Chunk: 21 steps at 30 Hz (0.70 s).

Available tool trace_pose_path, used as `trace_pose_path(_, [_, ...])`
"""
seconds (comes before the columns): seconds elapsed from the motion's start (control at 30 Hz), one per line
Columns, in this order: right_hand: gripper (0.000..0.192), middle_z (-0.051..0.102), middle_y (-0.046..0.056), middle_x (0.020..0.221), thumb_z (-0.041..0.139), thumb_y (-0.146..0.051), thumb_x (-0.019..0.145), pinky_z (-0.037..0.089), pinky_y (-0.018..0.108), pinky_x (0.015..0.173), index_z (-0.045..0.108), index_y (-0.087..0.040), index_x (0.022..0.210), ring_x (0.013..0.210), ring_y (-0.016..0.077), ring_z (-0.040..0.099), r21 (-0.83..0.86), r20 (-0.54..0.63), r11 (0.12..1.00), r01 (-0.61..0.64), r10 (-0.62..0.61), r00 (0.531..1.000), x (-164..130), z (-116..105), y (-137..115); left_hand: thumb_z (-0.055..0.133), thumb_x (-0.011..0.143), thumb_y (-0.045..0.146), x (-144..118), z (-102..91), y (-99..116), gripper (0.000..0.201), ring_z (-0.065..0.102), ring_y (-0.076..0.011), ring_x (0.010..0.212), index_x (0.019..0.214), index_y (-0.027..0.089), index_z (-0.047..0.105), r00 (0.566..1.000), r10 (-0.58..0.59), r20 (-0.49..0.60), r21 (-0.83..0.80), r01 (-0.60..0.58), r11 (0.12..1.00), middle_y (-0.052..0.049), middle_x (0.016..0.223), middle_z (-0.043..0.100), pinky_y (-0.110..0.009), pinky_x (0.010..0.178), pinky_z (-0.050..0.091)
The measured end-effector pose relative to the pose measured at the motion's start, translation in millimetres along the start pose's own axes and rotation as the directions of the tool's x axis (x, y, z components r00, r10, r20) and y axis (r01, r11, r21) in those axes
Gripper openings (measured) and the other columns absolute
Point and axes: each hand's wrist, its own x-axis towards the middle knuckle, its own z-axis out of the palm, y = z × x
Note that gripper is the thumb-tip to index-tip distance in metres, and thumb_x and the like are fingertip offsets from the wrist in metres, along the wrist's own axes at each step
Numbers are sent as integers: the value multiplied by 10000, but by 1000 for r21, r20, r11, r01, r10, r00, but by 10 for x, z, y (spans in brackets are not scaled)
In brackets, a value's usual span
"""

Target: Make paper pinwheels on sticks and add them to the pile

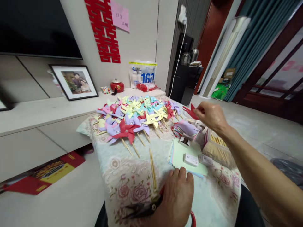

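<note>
My right hand, raised over the far right of the cloth, pinches a red cut paper piece with pointed flaps. My left hand is low at the front of the cloth, palm down, its fingers curled and close together. It lies over the red handles of the scissors, whose dark blades point left; what its fingers hold, if anything, is hidden. Thin wooden sticks lie just beyond the blades. Finished paper pinwheels on sticks are heaped at the back. Folded paper pieces are stacked below my right hand.
Coloured paper sheets carry a small white box and an opened small box. A clear container of sticks stands on the right. Behind are a white cabinet, a framed photo and a printed bag.
</note>
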Motion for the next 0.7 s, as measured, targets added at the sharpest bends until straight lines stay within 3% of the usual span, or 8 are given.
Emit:
trace_pose_path(0.07, [167, 766, 105, 823, 596, -299, 867, 422, 307, 649, 705, -183, 817, 739, 245, 688, 71, -120, 995, 70, -61, 991, -121, -14, -17, 682, 791, 94, -195, 73, -1, 156, 671, -253, 754, 925, 174, 688, 995, 19, -97, 30, -16, 999, -47, 847, 700, -398, 648, 575])
trace_pose_path(0.13, [128, 754, 90, 771, 609, -261, 841, 422, 306, 621, 695, -188, 782, 693, 239, 678, 94, -170, 989, 118, -100, 980, -225, 10, -5, 704, 799, 226, -383, 196, -42, 220, 683, -270, 869, 1011, 170, 690, 965, 75, -251, 13, -74, 997, -72, 956, 728, -410, 730, 571])
trace_pose_path(0.23, [117, 739, 83, 731, 611, -237, 823, 435, 304, 600, 686, -182, 751, 647, 227, 662, 151, -213, 980, 132, -98, 972, -346, 39, 46, 531, 917, 442, -578, 411, -137, 360, 672, -279, 975, 1044, 149, 698, 831, 148, -537, 43, -148, 988, -113, 1027, 743, -429, 833, 531])
trace_pose_path(0.3, [118, 739, 72, 734, 621, -244, 823, 466, 300, 616, 686, -181, 747, 641, 210, 665, 278, -259, 954, 115, -40, 965, -423, 15, 72, 393, 985, 417, -647, 508, -175, 404, 670, -257, 943, 1012, 165, 707, 752, 187, -632, 76, -180, 981, -93, 951, 749, -413, 814, 507])
trace_pose_path(0.33, [118, 740, 63, 734, 633, -254, 821, 477, 297, 626, 685, -182, 743, 644, 202, 669, 359, -279, 928, 98, 6, 960, -467, -8, 76, 369, 994, 404, -674, 528, -178, 414, 670, -252, 934, 1009, 167, 709, 746, 186, -640, 74, -181, 981, -85, 938, 750, -411, 820, 500])
trace_pose_path(0.47, [136, 714, 23, 698, 692, -297, 812, 463, 270, 602, 685, -191, 726, 633, 168, 646, 645, -264, 762, 48, 164, 950, -699, -98, 4, 429, 984, 422, -779, 448, -140, 378, 674, -243, 915, 1026, 161, 700, 806, 159, -570, 21, -179, 984, -70, 945, 747, -401, 873, 495])
trace_pose_path(0.63, [162, 648, -6, 653, 733, -305, 813, 416, 237, 539, 676, -194, 709, 591, 127, 546, 853, -131, 522, 14, 188, 973, -1038, -59, -202, 472, 1001, 245, -963, 283, -214, 206, 654, -193, 883, 1078, 181, 652, 884, 226, -408, -43, -266, 963, -22, 866, 706, -328, 809, 496])
trace_pose_path(0.7, [171, 638, -6, 658, 741, -313, 816, 404, 232, 529, 675, -193, 714, 586, 121, 523, 894, -55, 447, -28, 171, 984, -1170, -19, -275, 493, 1003, 236, -1043, 213, -308, 154, 640, -175, 844, 1019, 202, 643, 888, 282, -362, -86, -333, 939, 2, 812, 679, -302, 767, 488])
